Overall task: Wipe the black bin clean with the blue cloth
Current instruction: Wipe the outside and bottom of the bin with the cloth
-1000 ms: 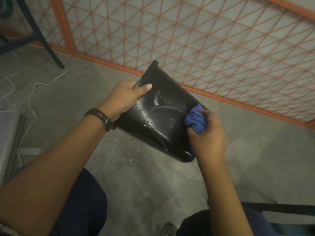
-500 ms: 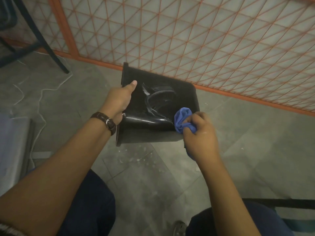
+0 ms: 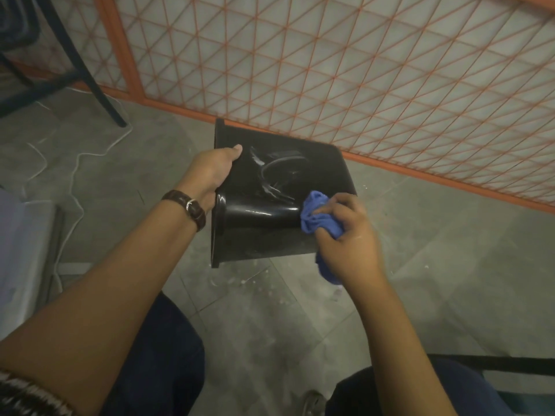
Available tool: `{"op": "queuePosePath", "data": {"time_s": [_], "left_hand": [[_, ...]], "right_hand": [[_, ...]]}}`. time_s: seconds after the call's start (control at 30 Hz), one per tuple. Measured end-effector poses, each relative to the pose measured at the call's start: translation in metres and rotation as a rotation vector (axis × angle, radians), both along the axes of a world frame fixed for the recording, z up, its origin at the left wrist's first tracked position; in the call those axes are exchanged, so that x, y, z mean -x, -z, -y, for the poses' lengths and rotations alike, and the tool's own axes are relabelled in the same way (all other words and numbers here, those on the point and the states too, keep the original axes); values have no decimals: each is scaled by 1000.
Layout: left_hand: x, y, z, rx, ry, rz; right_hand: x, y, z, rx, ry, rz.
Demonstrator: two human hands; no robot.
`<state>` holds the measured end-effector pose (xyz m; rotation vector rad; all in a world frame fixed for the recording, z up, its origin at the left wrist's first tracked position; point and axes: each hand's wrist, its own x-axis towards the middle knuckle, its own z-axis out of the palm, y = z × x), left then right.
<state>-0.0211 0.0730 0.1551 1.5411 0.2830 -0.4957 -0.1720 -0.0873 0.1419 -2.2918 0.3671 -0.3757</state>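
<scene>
Black bin (image 3: 270, 235) mid-frame: left hand (image 3: 210, 172) grips rim to steady; right hand (image 3: 348, 235) clutches blue cloth (image 3: 318, 217), rubbing its side.

Can't make out left hand (image 3: 210, 172) fingers behind black bin (image 3: 264, 235), or most of blue cloth (image 3: 313, 219) under right hand (image 3: 351, 244).

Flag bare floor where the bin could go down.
Widest free floor: right of the right hand, below the orange frame. Also between the trouser legs, under the bin, though speckled white there. Crowded at left: cord, stool legs, grey box.
</scene>
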Motion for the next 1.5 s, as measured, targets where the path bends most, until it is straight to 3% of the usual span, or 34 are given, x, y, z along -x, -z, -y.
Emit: {"op": "queuePosePath", "data": {"time_s": [0.13,0.37,0.57,0.7,0.83,1.03,1.27,1.37,1.5], "left_hand": [[2,8,5,-18,37,-18],[-3,12,7,-27,20,8],[1,13,7,-8,53,33],[12,7,17,35,1,49],[8,7,16,17,-29,80],[10,13,19,60,2,93],[11,13,23,49,-56,115],[8,11,19,73,-40,129],[10,11,21,80,-3,101]], "right_hand": [[0,-1,11,55,126,13],[-2,3,-14,-23,-147,-47],[-4,6,3,-143,101,29],[-6,7,-19,-237,59,21],[-5,9,-23,-109,-17,-6],[-4,9,-10,-75,179,13],[-6,7,-37,-129,-17,41],[-5,3,-19,-15,54,6],[-7,1,-15,-72,127,66]]}}
